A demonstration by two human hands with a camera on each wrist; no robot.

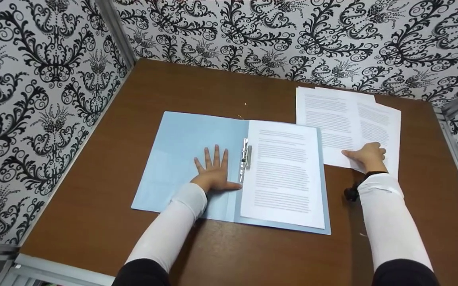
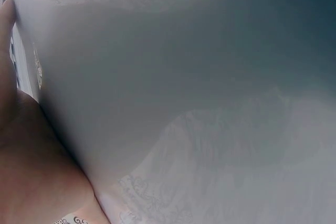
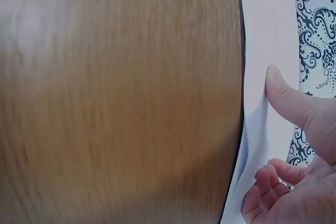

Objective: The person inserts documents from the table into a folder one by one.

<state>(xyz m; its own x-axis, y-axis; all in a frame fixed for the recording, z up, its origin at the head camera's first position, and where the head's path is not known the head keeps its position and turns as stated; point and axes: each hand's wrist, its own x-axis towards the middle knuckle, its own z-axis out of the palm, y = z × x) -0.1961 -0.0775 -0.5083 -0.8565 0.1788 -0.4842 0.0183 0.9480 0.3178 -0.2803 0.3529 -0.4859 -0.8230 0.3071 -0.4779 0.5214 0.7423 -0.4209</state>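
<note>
Evidently steadying it, the left hand (image 1: 215, 174) lies flat, fingers spread, grasping nothing, on the left cover of the opened pale-blue folder (image 1: 181, 151). The right hand (image 1: 369, 156), thumb extended and other fingers curled, touches loose white printed sheets (image 1: 328, 115); whether it pinches any, I cannot tell. The folder's upper right corner overlaps them; brown wooden tabletop (image 1: 94, 222) leaves room leftward.

left hand (image 1: 212, 177) (fingers (image 1: 216, 155) spread)
</note>
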